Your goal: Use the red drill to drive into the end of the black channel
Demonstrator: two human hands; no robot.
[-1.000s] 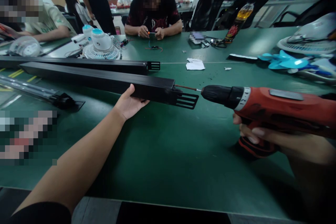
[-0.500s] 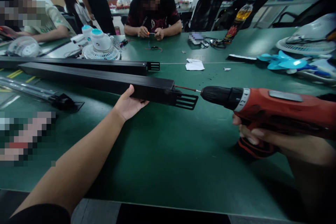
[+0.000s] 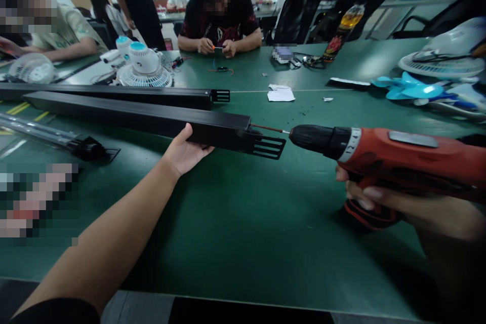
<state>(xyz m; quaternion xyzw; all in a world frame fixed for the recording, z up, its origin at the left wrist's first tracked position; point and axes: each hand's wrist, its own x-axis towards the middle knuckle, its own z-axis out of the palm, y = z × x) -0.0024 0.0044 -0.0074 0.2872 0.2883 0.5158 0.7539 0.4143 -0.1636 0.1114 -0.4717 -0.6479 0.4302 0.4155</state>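
Note:
My left hand [image 3: 185, 152] grips the near side of a long black metal housing [image 3: 144, 119] lying on the green table [image 3: 235, 223], a little left of its slotted end bracket [image 3: 269, 147]. My right hand [image 3: 383, 200] is wrapped round the grip of a red and black cordless drill [image 3: 383, 154]. The drill's thin bit [image 3: 268, 128] points left and touches the end of the housing, just above the bracket.
A second black housing [image 3: 125, 93] lies parallel behind the first, and a silvery rail with a black end [image 3: 56, 137] lies at left. Small desk fans [image 3: 144, 68], blue fan blades [image 3: 410, 88], paper scraps [image 3: 281, 93] and a bottle [image 3: 343, 28] sit farther back. Other people work across the table.
Almost nothing differs; the view has shifted a few pixels, and both hands, the drill and the housing hold their places.

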